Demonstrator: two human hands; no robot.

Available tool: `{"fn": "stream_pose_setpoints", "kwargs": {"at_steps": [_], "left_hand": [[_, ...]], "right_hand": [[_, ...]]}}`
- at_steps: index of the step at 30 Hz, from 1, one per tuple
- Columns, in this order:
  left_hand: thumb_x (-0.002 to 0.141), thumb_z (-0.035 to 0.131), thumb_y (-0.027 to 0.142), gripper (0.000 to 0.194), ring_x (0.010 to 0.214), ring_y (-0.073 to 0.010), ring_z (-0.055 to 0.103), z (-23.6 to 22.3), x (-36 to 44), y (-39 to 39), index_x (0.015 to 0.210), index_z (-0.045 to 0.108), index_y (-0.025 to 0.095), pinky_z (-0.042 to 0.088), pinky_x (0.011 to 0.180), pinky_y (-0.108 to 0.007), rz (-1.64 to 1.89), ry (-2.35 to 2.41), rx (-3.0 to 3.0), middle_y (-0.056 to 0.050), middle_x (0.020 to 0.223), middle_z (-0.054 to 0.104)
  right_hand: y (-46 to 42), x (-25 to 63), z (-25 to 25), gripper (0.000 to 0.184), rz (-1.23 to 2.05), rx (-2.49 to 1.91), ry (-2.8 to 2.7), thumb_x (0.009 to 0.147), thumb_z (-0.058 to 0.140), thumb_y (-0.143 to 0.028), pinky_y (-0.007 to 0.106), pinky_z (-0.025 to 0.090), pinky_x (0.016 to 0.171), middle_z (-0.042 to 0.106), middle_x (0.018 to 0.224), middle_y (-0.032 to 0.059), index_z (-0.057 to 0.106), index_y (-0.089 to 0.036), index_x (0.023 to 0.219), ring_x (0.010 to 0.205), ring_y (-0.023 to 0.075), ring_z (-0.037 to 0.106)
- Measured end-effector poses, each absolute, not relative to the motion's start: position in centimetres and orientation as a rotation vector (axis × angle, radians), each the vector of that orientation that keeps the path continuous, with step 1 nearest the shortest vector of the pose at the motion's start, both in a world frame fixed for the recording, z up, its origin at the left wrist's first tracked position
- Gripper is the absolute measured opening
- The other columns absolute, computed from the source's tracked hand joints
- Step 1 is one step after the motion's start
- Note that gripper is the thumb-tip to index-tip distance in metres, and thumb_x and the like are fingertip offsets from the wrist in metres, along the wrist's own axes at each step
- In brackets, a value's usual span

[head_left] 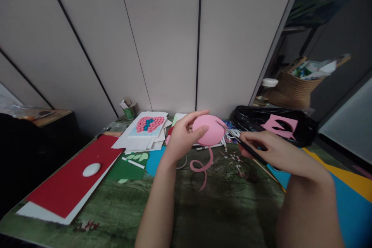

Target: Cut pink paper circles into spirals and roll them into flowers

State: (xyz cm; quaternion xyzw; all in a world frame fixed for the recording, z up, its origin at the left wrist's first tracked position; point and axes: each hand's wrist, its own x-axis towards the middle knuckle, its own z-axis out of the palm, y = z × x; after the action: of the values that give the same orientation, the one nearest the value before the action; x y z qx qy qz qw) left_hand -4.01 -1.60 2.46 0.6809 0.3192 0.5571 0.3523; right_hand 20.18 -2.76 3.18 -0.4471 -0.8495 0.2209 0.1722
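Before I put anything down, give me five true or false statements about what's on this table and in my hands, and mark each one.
1. The left hand holds a pink paper disc. True.
2. The right hand holds a marker. False: it holds scissors.
3. A curled pink strip trails below the pink paper disc. True.
4. The white oval object rests on green paper. False: it rests on a red sheet.
5. The pink sheet with a cut-out lies on the black plastic bag. True.
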Motion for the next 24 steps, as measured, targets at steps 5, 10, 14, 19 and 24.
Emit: {"fn": "stream_pose_setpoints", "kwargs": {"at_steps": [5,10,14,19,24], "left_hand": [[0.075,0.062,0.026,0.038,0.097,-0.0212,0.060,2.39,-3.96,-1.65,0.112,0.060,0.023,0.054,0.075,-0.033,1.442,0.830,1.739,-0.008,0.119,0.060],[0.075,0.063,0.026,0.038,0.095,-0.0204,0.060,2.40,-3.93,-1.65,0.113,0.059,0.022,0.055,0.071,-0.030,1.451,0.836,1.723,-0.008,0.116,0.061],[0.075,0.063,0.027,0.038,0.093,-0.0198,0.060,2.45,-3.95,-1.64,0.112,0.059,0.023,0.054,0.070,-0.030,1.462,0.835,1.712,-0.007,0.112,0.063],[0.076,0.062,0.027,0.037,0.093,-0.0200,0.059,2.49,-4.00,-1.68,0.112,0.059,0.023,0.054,0.071,-0.031,1.467,0.851,1.716,-0.007,0.114,0.062],[0.076,0.062,0.028,0.035,0.097,-0.0211,0.059,2.41,-3.95,-1.59,0.110,0.060,0.024,0.054,0.074,-0.033,1.494,0.843,1.699,-0.007,0.117,0.061]], "right_hand": [[-2.79,20.22,3.14,0.023,0.626,-1.290,-2.414,0.083,0.050,-0.033,0.024,0.025,0.048,0.042,0.060,-0.0032,0.046,-0.020,0.065,0.056,0.0097,0.035],[-2.70,20.33,3.01,0.026,0.616,-1.286,-2.437,0.086,0.047,-0.037,0.025,0.025,0.048,0.042,0.061,-0.0034,0.046,-0.020,0.066,0.056,0.0099,0.036],[-2.59,20.48,2.94,0.028,0.605,-1.250,-2.450,0.087,0.043,-0.038,0.025,0.026,0.048,0.046,0.062,-0.0021,0.047,-0.020,0.067,0.056,0.0103,0.038],[-2.65,20.52,2.93,0.024,0.614,-1.210,-2.443,0.086,0.046,-0.035,0.024,0.027,0.047,0.045,0.062,-0.0015,0.048,-0.020,0.068,0.055,0.0101,0.037],[-2.65,20.47,2.94,0.026,0.615,-1.218,-2.434,0.087,0.044,-0.036,0.025,0.027,0.048,0.045,0.061,-0.0020,0.048,-0.019,0.067,0.055,0.0098,0.037]]}}
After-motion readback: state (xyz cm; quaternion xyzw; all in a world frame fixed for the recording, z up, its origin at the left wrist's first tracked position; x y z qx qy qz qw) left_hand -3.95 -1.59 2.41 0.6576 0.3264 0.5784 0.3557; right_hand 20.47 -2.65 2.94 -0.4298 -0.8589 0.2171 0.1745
